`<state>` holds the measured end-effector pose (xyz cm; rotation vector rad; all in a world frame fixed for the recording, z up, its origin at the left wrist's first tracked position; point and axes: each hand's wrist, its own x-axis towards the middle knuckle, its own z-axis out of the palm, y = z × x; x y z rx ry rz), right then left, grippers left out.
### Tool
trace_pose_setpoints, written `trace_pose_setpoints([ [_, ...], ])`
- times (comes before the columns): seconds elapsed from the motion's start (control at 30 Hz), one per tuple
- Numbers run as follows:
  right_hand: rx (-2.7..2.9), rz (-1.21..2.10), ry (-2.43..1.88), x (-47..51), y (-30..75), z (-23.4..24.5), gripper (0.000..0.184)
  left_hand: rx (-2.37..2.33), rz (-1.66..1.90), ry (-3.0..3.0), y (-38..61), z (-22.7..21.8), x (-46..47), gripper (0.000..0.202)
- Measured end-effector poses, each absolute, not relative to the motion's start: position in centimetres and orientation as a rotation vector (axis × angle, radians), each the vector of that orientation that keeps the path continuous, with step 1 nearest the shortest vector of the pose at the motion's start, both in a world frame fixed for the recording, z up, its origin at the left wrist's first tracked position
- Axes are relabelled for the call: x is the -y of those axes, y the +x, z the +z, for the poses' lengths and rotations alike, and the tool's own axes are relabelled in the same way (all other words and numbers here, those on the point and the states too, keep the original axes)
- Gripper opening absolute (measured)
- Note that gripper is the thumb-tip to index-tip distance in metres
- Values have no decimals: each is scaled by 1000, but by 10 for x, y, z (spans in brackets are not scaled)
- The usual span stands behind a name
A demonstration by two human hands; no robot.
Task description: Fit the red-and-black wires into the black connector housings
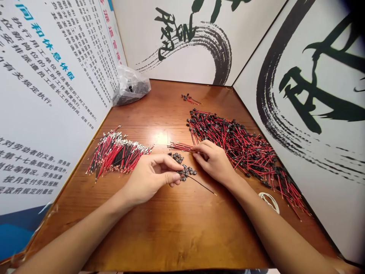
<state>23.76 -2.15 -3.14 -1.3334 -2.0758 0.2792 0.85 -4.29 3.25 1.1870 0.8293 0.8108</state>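
Note:
My left hand (151, 179) pinches a small black connector between thumb and forefinger, at the edge of a loose scatter of black connectors (185, 172). A thin black wire (202, 185) runs from that scatter toward the lower right. My right hand (212, 161) grips a thin bunch of red wires (181, 147), which point left toward the connectors. Beside my left hand lies a heap of red and black wires with silver crimped ends (116, 155). Past my right hand spreads a larger heap of red and black wires with black connectors (236, 146).
A small bunch of connector wires (189, 99) lies near the far edge of the wooden table (159, 232). A clear plastic bag of dark parts (131, 85) sits in the far left corner. A white coiled cord (269, 201) lies at right. Printed boards stand along both sides and the back.

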Motion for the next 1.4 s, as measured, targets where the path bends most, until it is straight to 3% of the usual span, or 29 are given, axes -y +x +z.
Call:
trace_pose_setpoints([
  [0.5, 2290, -103, -1662, 23, 220, -28, 20, -726, 802, 1039, 7, 29, 41, 10],
  [0.97, 2261, 6, -1671, 20, 218, -30, 14, -770, 759, 1083, 4, 23, 34, 13],
  [1.4, 2036, 490, -1096, 36, 218, -10, 13, -886, 949, 1129, -4, 14, 22, 15],
])
